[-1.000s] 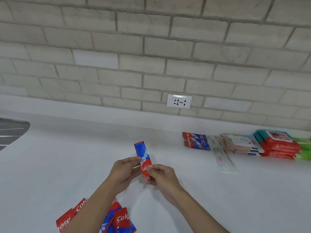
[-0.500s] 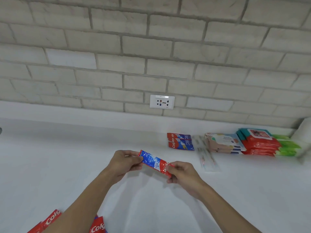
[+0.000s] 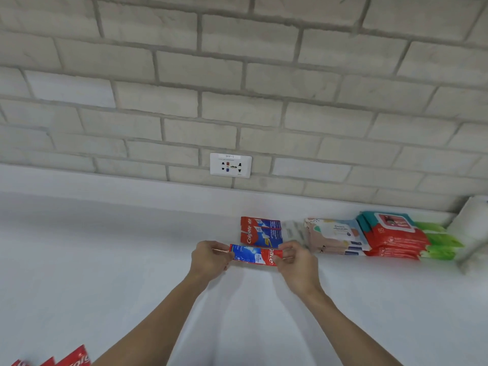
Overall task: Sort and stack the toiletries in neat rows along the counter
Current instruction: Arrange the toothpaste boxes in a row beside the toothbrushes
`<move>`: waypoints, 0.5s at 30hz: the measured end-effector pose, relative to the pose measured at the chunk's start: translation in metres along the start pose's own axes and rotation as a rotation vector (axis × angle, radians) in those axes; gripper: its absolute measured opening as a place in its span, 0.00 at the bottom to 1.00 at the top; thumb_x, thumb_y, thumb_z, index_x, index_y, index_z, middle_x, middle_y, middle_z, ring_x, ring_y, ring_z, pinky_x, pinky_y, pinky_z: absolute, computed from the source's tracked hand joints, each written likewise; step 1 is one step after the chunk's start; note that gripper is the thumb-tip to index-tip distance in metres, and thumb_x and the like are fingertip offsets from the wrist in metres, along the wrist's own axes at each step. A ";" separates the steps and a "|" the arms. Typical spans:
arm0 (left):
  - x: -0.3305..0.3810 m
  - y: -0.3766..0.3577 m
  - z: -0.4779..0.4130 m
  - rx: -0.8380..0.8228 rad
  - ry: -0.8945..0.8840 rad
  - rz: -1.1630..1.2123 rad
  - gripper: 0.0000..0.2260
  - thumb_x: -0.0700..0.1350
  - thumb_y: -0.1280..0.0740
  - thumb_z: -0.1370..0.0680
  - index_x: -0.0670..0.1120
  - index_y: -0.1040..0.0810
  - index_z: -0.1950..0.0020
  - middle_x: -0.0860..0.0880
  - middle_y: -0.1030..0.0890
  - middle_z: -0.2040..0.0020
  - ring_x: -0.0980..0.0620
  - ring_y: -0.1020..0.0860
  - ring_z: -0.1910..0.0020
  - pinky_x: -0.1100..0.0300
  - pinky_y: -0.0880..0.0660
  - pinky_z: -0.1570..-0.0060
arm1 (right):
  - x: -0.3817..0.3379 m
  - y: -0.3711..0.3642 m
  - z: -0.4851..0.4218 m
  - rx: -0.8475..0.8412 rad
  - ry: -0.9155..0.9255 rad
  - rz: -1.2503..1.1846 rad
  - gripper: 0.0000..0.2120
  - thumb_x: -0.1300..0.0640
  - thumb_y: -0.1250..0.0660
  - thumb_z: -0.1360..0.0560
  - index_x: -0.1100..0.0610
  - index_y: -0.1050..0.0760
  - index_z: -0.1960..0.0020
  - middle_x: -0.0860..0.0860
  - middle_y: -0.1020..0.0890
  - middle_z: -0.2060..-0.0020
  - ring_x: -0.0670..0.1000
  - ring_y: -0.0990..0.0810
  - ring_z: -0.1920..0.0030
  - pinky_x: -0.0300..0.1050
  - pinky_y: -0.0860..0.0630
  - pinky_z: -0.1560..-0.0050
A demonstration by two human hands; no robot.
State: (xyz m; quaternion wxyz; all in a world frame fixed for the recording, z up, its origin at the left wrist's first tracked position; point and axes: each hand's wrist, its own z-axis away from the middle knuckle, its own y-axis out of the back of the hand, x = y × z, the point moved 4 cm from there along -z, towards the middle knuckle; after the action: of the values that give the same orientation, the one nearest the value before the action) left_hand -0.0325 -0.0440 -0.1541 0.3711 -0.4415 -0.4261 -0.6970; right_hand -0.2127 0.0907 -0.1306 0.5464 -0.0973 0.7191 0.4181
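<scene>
Pinching sachet (image 3: 254, 256) ends: left hand (image 3: 210, 258), right hand (image 3: 296, 262) | loose sachets (image 3: 75, 358) cropped bottom-left

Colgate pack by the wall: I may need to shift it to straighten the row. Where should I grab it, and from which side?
Pinch the Colgate pack at its red left end, coming from the left, probably. It lies flat with that edge free; a clear packet crowds its right side and the held sachet is in front.
</scene>
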 end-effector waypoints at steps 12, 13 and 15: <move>-0.002 -0.046 -0.027 0.045 -0.060 -0.291 0.11 0.42 0.26 0.28 0.43 0.19 0.47 0.46 0.16 0.55 0.58 0.23 0.64 0.73 0.30 0.67 | 0.009 -0.005 -0.031 -0.198 0.313 0.541 0.11 0.61 0.35 0.21 0.60 0.19 0.40 0.54 0.24 0.38 0.49 0.24 0.42 0.26 0.34 0.49; -0.003 -0.048 -0.028 0.049 -0.065 -0.305 0.12 0.42 0.26 0.28 0.42 0.19 0.46 0.47 0.16 0.55 0.59 0.23 0.65 0.75 0.32 0.68 | 0.011 -0.007 -0.032 -0.229 0.317 0.559 0.12 0.60 0.35 0.21 0.59 0.21 0.38 0.54 0.24 0.37 0.48 0.25 0.40 0.26 0.35 0.48; -0.005 -0.052 -0.033 0.054 -0.071 -0.346 0.12 0.42 0.27 0.27 0.42 0.19 0.45 0.47 0.16 0.54 0.58 0.23 0.63 0.73 0.31 0.65 | 0.014 -0.012 -0.035 -0.283 0.320 0.584 0.15 0.58 0.36 0.20 0.58 0.24 0.35 0.53 0.25 0.35 0.48 0.27 0.37 0.29 0.33 0.43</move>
State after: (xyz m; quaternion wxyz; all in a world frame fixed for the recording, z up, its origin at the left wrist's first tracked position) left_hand -0.0867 -0.0547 -0.1806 0.2419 -0.3758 -0.5272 -0.7227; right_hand -0.2359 0.0629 -0.1465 0.2656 -0.0268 0.7279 0.6315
